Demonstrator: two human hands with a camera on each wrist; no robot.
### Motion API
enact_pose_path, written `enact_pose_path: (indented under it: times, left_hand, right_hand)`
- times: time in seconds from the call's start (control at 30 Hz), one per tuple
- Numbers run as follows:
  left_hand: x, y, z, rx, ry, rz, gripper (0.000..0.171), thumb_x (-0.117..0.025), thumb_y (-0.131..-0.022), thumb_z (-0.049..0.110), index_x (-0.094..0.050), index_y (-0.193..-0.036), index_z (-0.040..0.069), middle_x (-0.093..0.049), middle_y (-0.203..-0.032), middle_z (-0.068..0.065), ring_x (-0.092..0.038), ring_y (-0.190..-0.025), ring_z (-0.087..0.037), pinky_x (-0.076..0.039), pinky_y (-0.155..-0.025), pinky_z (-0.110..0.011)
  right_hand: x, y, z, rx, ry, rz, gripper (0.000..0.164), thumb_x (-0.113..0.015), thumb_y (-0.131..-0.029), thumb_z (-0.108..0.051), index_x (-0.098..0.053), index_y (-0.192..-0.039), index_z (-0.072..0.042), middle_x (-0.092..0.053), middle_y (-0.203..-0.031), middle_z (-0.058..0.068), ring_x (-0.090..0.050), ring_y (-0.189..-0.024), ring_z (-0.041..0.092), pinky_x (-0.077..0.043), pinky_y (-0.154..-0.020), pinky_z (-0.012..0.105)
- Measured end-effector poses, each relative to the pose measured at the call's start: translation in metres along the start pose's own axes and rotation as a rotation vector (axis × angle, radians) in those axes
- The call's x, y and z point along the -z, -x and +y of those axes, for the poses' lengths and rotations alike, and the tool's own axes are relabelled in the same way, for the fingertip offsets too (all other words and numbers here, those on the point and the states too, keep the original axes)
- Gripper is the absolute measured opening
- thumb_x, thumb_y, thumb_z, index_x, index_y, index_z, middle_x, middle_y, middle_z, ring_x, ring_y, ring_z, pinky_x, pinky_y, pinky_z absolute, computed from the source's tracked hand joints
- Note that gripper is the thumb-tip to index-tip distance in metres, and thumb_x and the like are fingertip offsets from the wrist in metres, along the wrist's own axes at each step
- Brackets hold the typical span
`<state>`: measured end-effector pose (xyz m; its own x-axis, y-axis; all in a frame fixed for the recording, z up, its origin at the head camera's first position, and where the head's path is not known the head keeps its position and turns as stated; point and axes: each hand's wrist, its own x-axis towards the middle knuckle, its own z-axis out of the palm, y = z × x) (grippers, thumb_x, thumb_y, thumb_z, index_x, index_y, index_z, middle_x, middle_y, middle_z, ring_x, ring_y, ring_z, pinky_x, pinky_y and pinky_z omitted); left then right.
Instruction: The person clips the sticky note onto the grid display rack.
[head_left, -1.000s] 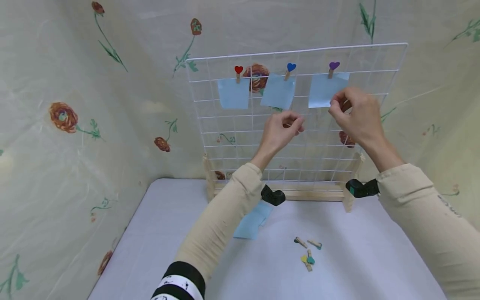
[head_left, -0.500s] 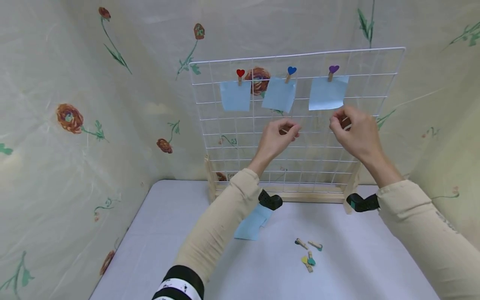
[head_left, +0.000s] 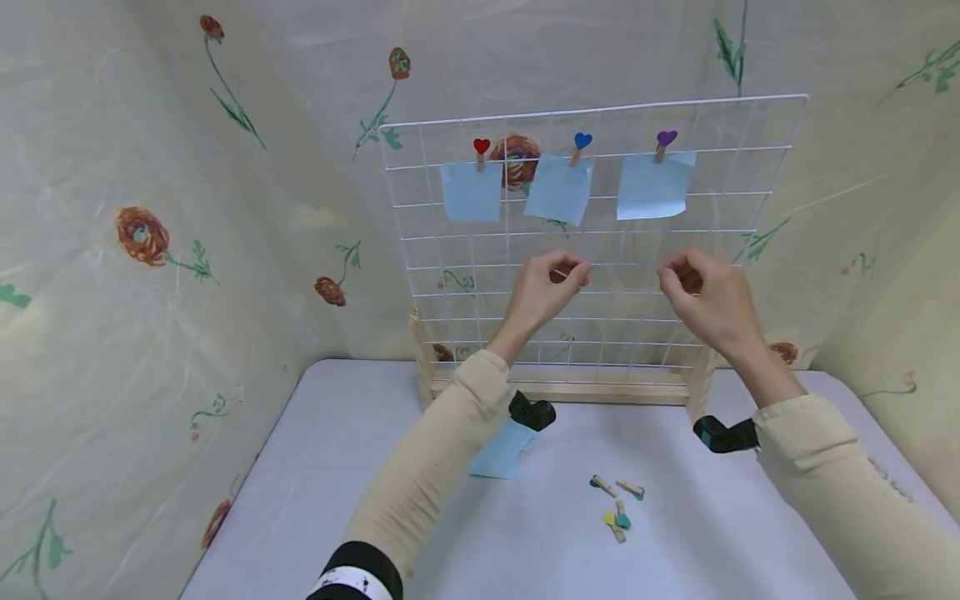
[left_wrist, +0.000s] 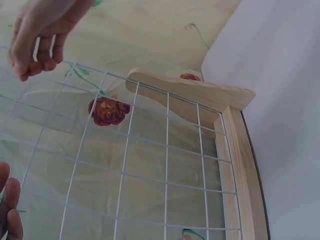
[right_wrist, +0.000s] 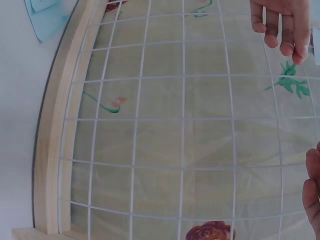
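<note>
Both hands are hovering in front of the wire grid [head_left: 600,110], level with each other and apart. Left hand [head_left: 543,287]: fingers are curling loosely, thumb and index tips lying close; nothing showing between them. Right hand [head_left: 708,300]: same loose curl, thumb close to index; grip looking bare too. Whether the tips are touching, cannot tell.

Key relation: the right-hand note [head_left: 654,187] is hanging above the right hand's fingertips, apart from them, its wider axis running nearly level with a slight rise to the right. Purple heart clothespin [head_left: 662,146] is clipping its top edge, standing roughly upright. Right hand is the nearer one. Left hand's tips are pointing toward the gap between the hands, below the middle note [head_left: 558,190], which is tilting under its blue heart clothespin [head_left: 580,148]. Left note [head_left: 472,192] is hanging straighter under a red heart clothespin [head_left: 481,153].

Lower down, spare notes [head_left: 495,457] are lying on the surface [head_left: 322,483], beside the left sleeve [head_left: 420,475]. Loose clothespins [head_left: 619,530] are lying between the forearms, pointing various ways; which hand is nearer to those, hard to judge.
</note>
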<state>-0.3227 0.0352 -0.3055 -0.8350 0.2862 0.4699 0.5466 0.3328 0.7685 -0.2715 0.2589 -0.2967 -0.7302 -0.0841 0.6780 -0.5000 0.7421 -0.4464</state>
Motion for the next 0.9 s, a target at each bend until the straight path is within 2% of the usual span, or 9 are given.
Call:
enact_pose_path:
  times: [0.1, 0.27, 0.37, 0.5, 0.77, 0.9]
  left_hand:
    - [0.002, 0.004, -0.005, 0.015, -0.008, 0.008, 0.023, -0.055, -0.095, 0.031, -0.068, -0.102, 0.013, -0.069, -0.088, 0.000, -0.065, -0.078, -0.014, -0.050, -0.066, -0.016]
    - [0.002, 0.010, -0.015, -0.024, -0.023, 0.018, 0.019, -0.057, -0.095, 0.026, -0.069, -0.096, 0.012, -0.069, -0.084, -0.001, -0.062, -0.071, -0.007, -0.051, -0.067, -0.017]
    - [0.001, 0.013, -0.023, -0.041, -0.032, 0.020, 0.018, -0.058, -0.094, 0.024, -0.069, -0.095, 0.011, -0.069, -0.083, -0.001, -0.061, -0.070, -0.005, -0.050, -0.066, -0.016]
    - [0.001, 0.019, -0.030, -0.024, -0.038, 0.022, 0.020, -0.058, -0.094, 0.026, -0.069, -0.098, 0.010, -0.070, -0.084, -0.002, -0.062, -0.073, -0.007, -0.050, -0.067, -0.016]
    - [0.001, 0.030, -0.045, 0.042, -0.033, 0.006, 0.020, -0.058, -0.094, 0.027, -0.069, -0.099, 0.011, -0.069, -0.086, -0.001, -0.062, -0.072, -0.007, -0.051, -0.065, -0.018]
    - [0.002, 0.035, -0.052, 0.040, -0.040, 0.001, 0.018, -0.058, -0.094, 0.025, -0.069, -0.097, 0.012, -0.069, -0.086, -0.002, -0.062, -0.072, -0.008, -0.051, -0.066, -0.017]
  right_hand:
    - [-0.004, 0.006, 0.002, -0.011, 0.006, 0.000, 0.017, -0.054, -0.093, -0.015, -0.064, -0.096, -0.001, -0.065, -0.083, 0.013, -0.049, -0.069, 0.007, -0.036, -0.062, 0.003]
    - [-0.009, 0.016, 0.006, -0.021, 0.013, -0.017, 0.015, -0.055, -0.093, -0.013, -0.063, -0.096, 0.000, -0.064, -0.083, 0.014, -0.052, -0.071, 0.015, -0.036, -0.063, 0.001]
    - [-0.012, 0.023, 0.008, -0.012, 0.007, -0.014, 0.013, -0.057, -0.092, -0.011, -0.064, -0.095, 0.000, -0.064, -0.082, 0.013, -0.051, -0.069, 0.010, -0.036, -0.063, 0.002]
    - [-0.015, 0.032, 0.010, -0.012, 0.002, -0.017, 0.013, -0.058, -0.091, -0.011, -0.064, -0.094, 0.000, -0.065, -0.081, 0.012, -0.049, -0.068, 0.002, -0.037, -0.062, 0.002]
    - [-0.017, 0.047, 0.016, -0.030, -0.046, -0.050, 0.011, -0.058, -0.091, -0.009, -0.064, -0.096, -0.001, -0.065, -0.081, 0.012, -0.049, -0.066, 0.000, -0.040, -0.059, 0.006]
    - [-0.019, 0.057, 0.020, -0.059, -0.059, -0.078, 0.013, -0.058, -0.093, -0.012, -0.064, -0.098, -0.001, -0.064, -0.083, 0.012, -0.049, -0.068, 0.000, -0.041, -0.061, 0.006]
